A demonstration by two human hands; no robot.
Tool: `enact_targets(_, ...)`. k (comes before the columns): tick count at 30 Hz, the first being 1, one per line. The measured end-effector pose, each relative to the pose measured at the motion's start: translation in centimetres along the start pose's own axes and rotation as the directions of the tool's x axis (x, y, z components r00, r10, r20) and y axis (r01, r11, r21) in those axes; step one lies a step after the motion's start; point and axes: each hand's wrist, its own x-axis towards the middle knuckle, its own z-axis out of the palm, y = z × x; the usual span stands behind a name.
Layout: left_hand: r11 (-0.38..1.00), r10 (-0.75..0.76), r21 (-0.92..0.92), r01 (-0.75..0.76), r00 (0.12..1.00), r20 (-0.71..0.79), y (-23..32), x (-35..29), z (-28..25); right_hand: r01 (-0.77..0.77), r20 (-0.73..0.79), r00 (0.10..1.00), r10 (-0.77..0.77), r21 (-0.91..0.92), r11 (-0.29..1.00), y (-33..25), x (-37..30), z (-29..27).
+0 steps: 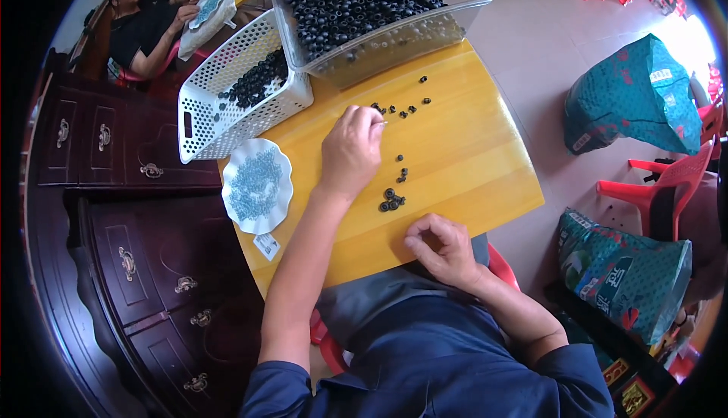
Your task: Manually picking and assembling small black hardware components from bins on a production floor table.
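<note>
My left hand (352, 149) reaches over the yellow table with its fingertips pinched together. What they hold, if anything, is too small to make out. Just beyond those fingertips lie several small black ring-like parts (403, 114). Near the table's front edge, my right hand (446, 247) is curled, thumb and forefinger drawn together; its contents, if any, are hidden. A small cluster of black parts (390, 201) lies beyond the right hand, with a few single ones (403, 172) farther up. Left of my left forearm stands a white scalloped plate (285, 190) holding many small pale-blue pieces (256, 184).
A clear plastic bin (379, 50) heaped with black parts stands at the far side, beside a white perforated basket (227, 133) with more. Dark wooden drawers (152, 243) flank the left. Teal sacks (633, 103) and a red chair (667, 194) stand right. Another person (144, 31) sits far left.
</note>
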Motion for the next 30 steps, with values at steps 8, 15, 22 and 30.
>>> enact_targets(8,0.943,-0.259,-0.206,0.263,0.965,0.046,0.9,-9.7,-4.5,-0.021,-0.034,0.999,0.019,-0.052,0.998,0.1,0.4,-0.1)
enact_targets(15,0.971,-0.24,-0.009,0.24,0.97,0.026,0.9,-15.2,-5.8,0.326,0.168,0.945,-0.279,-0.511,0.796,-1.2,5.9,-0.6)
enact_targets(22,0.974,-0.221,0.049,0.221,0.975,0.005,1.1,-15.4,-6.6,0.491,0.462,0.859,-0.218,-0.628,0.604,-0.9,8.5,-0.3)
enact_targets(30,0.97,-0.243,0.015,0.245,0.968,-0.055,1.3,-16.0,-7.3,0.472,0.443,0.874,-0.202,-0.671,0.572,-1.8,8.4,0.7)
